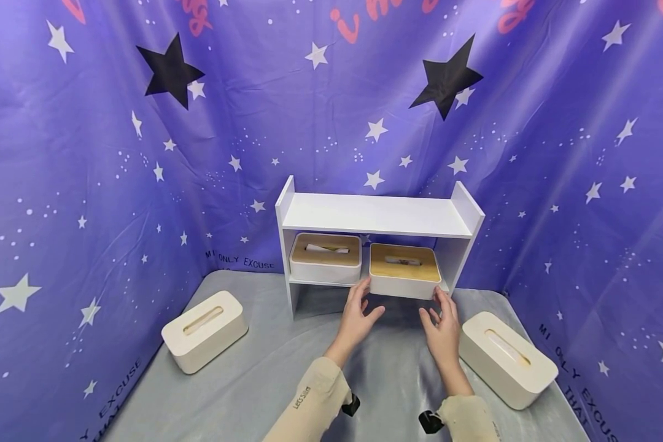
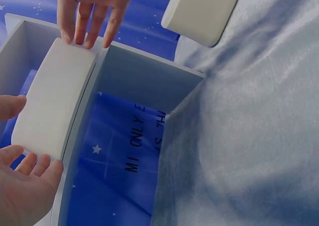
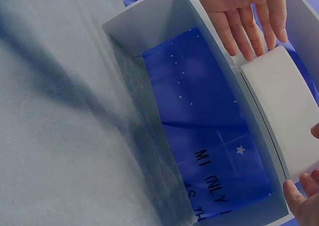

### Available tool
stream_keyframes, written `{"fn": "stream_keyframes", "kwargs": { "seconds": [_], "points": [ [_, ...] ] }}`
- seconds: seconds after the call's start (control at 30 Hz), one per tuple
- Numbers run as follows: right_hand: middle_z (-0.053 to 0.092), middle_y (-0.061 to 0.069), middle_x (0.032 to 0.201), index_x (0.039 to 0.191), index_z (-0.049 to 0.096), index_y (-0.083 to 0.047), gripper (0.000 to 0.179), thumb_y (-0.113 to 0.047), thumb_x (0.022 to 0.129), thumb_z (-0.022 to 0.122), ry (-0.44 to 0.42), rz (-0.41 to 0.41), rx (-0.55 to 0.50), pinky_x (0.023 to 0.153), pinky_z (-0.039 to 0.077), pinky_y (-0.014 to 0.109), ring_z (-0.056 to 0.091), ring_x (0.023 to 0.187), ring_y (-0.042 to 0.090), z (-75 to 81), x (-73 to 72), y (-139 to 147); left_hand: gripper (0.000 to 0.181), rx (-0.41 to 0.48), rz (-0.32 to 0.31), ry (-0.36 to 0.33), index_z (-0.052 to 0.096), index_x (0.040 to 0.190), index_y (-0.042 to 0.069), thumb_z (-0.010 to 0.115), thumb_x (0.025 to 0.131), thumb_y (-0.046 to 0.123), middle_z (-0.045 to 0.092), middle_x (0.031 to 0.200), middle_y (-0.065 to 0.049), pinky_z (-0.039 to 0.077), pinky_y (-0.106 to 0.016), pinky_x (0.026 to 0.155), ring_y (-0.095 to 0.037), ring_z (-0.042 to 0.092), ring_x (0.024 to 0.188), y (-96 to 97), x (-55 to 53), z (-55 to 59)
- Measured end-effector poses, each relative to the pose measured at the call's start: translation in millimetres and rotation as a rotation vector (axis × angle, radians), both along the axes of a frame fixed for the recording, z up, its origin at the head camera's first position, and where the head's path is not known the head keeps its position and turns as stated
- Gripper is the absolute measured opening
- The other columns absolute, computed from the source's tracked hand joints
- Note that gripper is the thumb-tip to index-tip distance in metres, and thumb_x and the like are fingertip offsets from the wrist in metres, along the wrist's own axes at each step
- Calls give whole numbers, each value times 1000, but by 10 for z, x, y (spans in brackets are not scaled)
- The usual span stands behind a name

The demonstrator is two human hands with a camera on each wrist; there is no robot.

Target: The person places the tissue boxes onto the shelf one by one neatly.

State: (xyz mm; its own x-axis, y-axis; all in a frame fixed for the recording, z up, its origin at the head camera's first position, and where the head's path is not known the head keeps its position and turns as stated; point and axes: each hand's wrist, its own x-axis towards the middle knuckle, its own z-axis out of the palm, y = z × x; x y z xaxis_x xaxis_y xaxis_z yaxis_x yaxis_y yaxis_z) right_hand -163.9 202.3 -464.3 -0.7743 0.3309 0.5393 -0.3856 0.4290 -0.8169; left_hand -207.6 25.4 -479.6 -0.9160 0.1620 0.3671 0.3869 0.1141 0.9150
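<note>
Fingers extended, left hand and right hand touch our box; only head view shows the nine-o'clock twin, narrowly apart.

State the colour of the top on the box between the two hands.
The box top is yellowish tan; the head view shows it best.

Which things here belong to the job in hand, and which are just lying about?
Likely in the job:
left hand, right hand
wood-topped box between them
white shelf
second wood-topped box, alongside

Apparently lying about, untouched:
left cream box
right cream box
</note>
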Motion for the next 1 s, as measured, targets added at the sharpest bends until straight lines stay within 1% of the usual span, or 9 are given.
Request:
{"fn": "stream_keyframes", "kwargs": {
  "seconds": [0.1,0.23,0.37,0.43,0.63,0.73,0.87,0.93,1.0],
  "points": [
    [46,35,139,139,44,17,56,11,86,64,3,4,1,87,34,-9,49,124,39,-20,-20,8,72,-8,-1,-8,36,152,2,71,88,7,35,153,-21,42,-53,114,-40,42,140,-2,-10,-6],
    [44,32,142,141,44,13,59,10,87,65,15,18,-7,88,35,-8,47,128,43,-175,-133,79,72,-5,3,-1,38,150,0,72,87,5,35,153,-22,42,-55,113,-41,42,139,0,-20,-14],
    [44,27,146,144,45,8,61,6,87,68,-9,22,-17,91,38,-5,49,130,27,-282,-215,141,70,6,9,-4,40,148,-1,72,87,3,35,154,-22,41,-57,113,-42,42,139,12,-23,-12],
    [44,26,146,144,45,7,61,5,87,68,-10,28,-20,92,40,-3,49,129,24,-302,-232,154,69,5,12,-14,40,149,-2,71,87,1,34,154,-22,40,-57,114,-41,42,140,21,-26,-11],
    [41,29,146,144,43,9,62,5,87,67,-6,46,-8,93,41,-1,45,131,42,-309,-246,157,69,-34,19,3,36,148,-10,69,87,-4,32,153,-30,38,-62,111,-48,40,138,40,-36,-4],
    [41,28,147,144,43,9,63,5,86,68,-28,39,-1,99,48,12,45,132,44,-292,-241,148,70,-42,15,12,36,148,-10,69,87,-3,32,153,-30,38,-62,111,-48,40,138,36,-41,-3],
    [40,27,149,146,41,8,66,4,87,70,-62,41,15,102,49,46,44,134,44,-259,-223,138,72,-44,2,10,37,150,-3,72,87,4,32,155,-24,40,-57,112,-42,41,140,18,-48,-11],
    [37,28,150,147,38,8,67,3,88,70,-76,55,23,102,46,55,41,137,45,-245,-215,139,73,-56,-4,14,37,151,-1,73,87,8,32,156,-22,42,-55,113,-41,40,141,10,-49,-15],
    [35,29,151,148,36,9,68,2,89,69,-86,72,31,102,46,59,39,139,47,-236,-211,143,74,-61,-11,25,37,151,-1,73,87,10,31,157,-21,43,-55,112,-41,40,141,4,-51,-21]
  ]
}}
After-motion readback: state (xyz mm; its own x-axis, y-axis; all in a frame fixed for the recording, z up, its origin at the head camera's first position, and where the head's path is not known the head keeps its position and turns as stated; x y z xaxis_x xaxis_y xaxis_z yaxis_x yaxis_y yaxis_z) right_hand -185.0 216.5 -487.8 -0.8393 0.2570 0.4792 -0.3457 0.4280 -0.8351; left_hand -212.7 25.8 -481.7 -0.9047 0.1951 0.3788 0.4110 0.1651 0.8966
